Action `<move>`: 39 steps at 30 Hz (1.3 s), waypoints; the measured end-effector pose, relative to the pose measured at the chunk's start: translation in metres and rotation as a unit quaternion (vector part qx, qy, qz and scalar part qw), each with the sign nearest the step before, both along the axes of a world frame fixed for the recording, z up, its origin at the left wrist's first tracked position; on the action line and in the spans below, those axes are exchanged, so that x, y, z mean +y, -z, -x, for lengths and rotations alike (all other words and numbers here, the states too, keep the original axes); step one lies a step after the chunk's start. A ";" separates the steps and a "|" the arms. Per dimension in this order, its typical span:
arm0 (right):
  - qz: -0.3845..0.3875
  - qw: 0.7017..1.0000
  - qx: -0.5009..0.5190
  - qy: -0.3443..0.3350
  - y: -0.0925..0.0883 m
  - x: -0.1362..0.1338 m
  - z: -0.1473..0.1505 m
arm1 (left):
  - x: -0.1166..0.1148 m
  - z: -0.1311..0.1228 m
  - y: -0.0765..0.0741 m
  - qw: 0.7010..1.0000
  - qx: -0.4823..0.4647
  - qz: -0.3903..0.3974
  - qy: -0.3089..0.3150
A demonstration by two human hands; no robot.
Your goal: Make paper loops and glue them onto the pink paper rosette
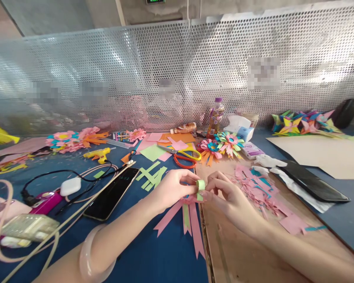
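Observation:
Between my two hands a light green paper strip is bent into a curl. The fingers of my left hand are closed at its left side. From the right, my right hand pinches the strip's lower end. Just beneath my hands lies a paper flower with pink and green ribbon tails; my fingers hide most of its head. Several flat green paper strips lie left of my left hand. Scissors with red and yellow handles rest beyond my hands.
At left are a phone, cables, a power strip and a yellow glue gun. Finished paper flowers, a bottle and tissues stand behind. Pink scraps and a black phone-like slab lie right. A perforated metal panel closes the back.

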State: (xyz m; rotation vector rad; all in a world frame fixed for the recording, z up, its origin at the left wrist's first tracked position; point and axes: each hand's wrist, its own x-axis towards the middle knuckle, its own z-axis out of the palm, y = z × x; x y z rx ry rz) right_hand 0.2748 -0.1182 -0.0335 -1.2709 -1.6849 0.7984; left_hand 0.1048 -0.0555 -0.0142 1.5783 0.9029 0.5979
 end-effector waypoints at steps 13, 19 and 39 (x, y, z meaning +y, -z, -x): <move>-0.015 1.000 -0.009 0.001 0.002 0.002 0.000 | 0.000 0.001 0.001 1.000 0.007 -0.007 0.004; -0.030 1.000 0.000 0.000 0.003 0.001 0.000 | -0.001 0.001 0.001 1.000 0.007 -0.016 -0.001; -0.046 0.999 0.022 0.016 0.010 0.003 0.005 | -0.005 -0.001 -0.009 1.000 -0.018 0.003 -0.005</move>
